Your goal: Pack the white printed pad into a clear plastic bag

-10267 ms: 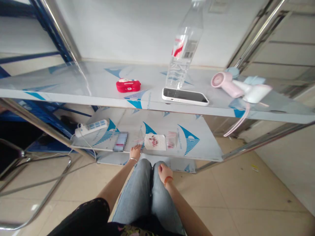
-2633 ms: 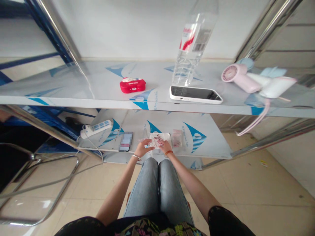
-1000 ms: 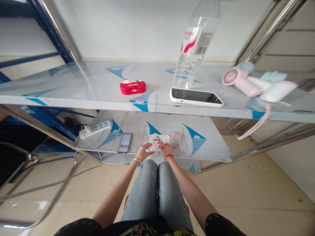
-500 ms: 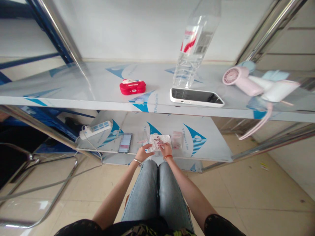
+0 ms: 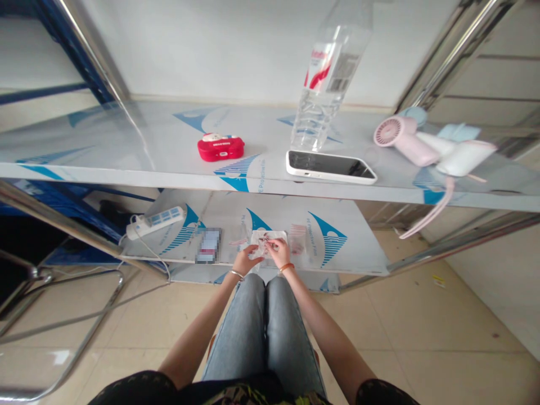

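A small white square tray (image 5: 256,235) lies on the lower shelf with small dark and reddish pieces on it, too small to make out. My left hand (image 5: 247,260) is at its near left edge, thumb and forefinger spread apart. Over the tray's right half, my right hand (image 5: 278,254) has its fingertips pinched together among the pieces; what they grip is too small to name. A clear bag with pinkish strips (image 5: 298,239) lies right of the tray. Another clear plastic bag (image 5: 239,236) is on the left, beside my left hand.
A phone-like device with a blurred screen (image 5: 208,245) and a power strip (image 5: 155,221) with its cable lie to the left. The upper shelf (image 5: 169,169) bears a red case (image 5: 220,148), a water bottle (image 5: 320,90), a phone (image 5: 331,167) and handheld fans (image 5: 407,138).
The whole view has shifted slightly. My right hand's fingertips have moved a little up over the tray and stay pinched. My left hand keeps its place at the tray's near edge.
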A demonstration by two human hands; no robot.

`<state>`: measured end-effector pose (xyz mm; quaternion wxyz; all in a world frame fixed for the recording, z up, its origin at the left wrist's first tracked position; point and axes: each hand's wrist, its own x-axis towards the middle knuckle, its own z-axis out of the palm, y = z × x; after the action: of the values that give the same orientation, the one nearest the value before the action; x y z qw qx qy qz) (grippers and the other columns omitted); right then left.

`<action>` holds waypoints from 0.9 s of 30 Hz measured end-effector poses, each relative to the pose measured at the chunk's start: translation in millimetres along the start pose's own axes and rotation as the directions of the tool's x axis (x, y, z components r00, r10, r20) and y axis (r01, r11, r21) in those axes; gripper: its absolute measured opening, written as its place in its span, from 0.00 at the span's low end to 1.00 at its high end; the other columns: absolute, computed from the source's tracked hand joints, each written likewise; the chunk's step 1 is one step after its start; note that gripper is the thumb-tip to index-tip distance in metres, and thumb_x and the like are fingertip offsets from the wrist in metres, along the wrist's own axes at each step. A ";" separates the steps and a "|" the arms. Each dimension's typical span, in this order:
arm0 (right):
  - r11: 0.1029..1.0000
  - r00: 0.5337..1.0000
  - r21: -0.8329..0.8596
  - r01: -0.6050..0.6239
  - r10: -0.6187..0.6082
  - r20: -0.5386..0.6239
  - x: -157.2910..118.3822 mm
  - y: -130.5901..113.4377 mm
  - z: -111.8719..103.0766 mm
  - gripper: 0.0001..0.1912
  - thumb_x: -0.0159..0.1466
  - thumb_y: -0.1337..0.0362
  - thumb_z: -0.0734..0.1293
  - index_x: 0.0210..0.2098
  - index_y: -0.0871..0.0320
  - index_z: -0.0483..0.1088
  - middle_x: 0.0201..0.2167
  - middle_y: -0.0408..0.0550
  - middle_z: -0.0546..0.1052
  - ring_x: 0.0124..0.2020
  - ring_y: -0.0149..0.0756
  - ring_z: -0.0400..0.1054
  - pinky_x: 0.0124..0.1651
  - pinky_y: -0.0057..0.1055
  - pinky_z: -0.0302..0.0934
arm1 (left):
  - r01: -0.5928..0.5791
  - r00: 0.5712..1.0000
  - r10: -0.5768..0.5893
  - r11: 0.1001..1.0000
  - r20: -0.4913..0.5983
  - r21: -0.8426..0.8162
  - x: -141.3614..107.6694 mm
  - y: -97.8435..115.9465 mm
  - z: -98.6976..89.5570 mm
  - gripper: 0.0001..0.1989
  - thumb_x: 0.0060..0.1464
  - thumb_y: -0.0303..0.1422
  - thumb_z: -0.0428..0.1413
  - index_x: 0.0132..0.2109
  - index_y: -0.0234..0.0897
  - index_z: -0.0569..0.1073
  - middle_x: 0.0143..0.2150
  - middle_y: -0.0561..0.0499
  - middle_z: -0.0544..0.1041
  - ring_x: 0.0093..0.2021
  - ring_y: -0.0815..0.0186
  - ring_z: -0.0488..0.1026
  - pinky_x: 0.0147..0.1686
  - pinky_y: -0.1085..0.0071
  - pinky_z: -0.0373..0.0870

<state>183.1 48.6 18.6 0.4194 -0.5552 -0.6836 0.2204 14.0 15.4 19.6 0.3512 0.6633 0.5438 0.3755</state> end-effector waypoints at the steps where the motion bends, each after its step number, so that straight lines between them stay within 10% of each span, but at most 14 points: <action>1: 0.998 0.999 -0.048 -0.037 0.038 0.008 5.9 5.8 0.2 0.07 0.60 0.63 0.65 0.32 0.59 0.75 0.34 0.51 0.76 0.38 0.38 0.68 0.44 0.32 0.62 | 0.005 1.000 -0.005 1.000 -0.006 -0.002 -1.5 -2.0 -0.3 0.22 0.44 0.35 0.63 0.47 0.36 0.72 0.45 0.46 0.77 0.45 0.61 0.74 0.46 0.64 0.70; 12: 0.874 0.945 -0.485 0.008 0.152 0.289 55.9 25.6 44.6 0.12 0.58 0.64 0.69 0.39 0.63 0.77 0.41 0.56 0.75 0.42 0.39 0.66 0.46 0.29 0.57 | 0.037 0.998 -0.036 0.999 -0.047 0.021 -18.1 -3.5 -12.4 0.23 0.44 0.37 0.63 0.49 0.36 0.71 0.45 0.45 0.77 0.44 0.60 0.74 0.45 0.64 0.70; 27: 0.854 0.927 -0.502 0.133 0.073 0.369 55.7 27.1 57.1 0.06 0.58 0.70 0.65 0.31 0.65 0.74 0.37 0.56 0.76 0.41 0.40 0.66 0.46 0.31 0.56 | 0.056 0.995 -0.054 0.998 -0.081 0.031 -16.0 2.7 -17.0 0.22 0.44 0.36 0.63 0.48 0.38 0.71 0.46 0.47 0.77 0.44 0.60 0.74 0.46 0.63 0.70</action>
<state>150.1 118.3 -15.4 0.1194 -0.5840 -0.7934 0.1232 -1.8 0.2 28.2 0.3284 0.6383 0.5816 0.3827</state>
